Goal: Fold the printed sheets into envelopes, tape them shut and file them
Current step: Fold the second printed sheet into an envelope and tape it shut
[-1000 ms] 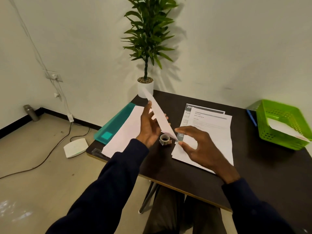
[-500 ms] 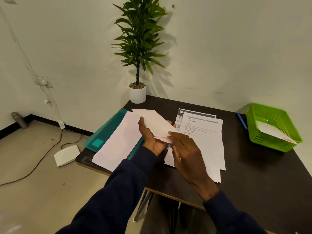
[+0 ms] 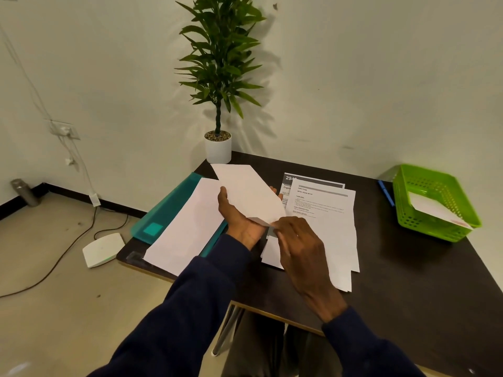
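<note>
A folded white paper envelope (image 3: pixel 249 191) is held flat above the dark table (image 3: pixel 408 268), cradled from below by my left hand (image 3: pixel 239 219). My right hand (image 3: pixel 296 243) pinches the envelope's near corner with its fingertips. Just right of my hands, a stack of printed sheets (image 3: pixel 326 213) lies on the table. To the left, a blank white sheet (image 3: pixel 185 227) rests on a teal folder (image 3: pixel 168 210). The tape roll is hidden behind my hands.
A green plastic basket (image 3: pixel 432 205) holding a white envelope sits at the table's right edge, with a blue pen (image 3: pixel 385 191) beside it. A potted plant (image 3: pixel 219 148) stands at the table's back corner. A white device (image 3: pixel 102 248) and cables lie on the floor to the left.
The envelope has swung from standing on edge to lying flat in my left hand. My right hand has come in and taken hold of its near corner. The tape roll is covered.
</note>
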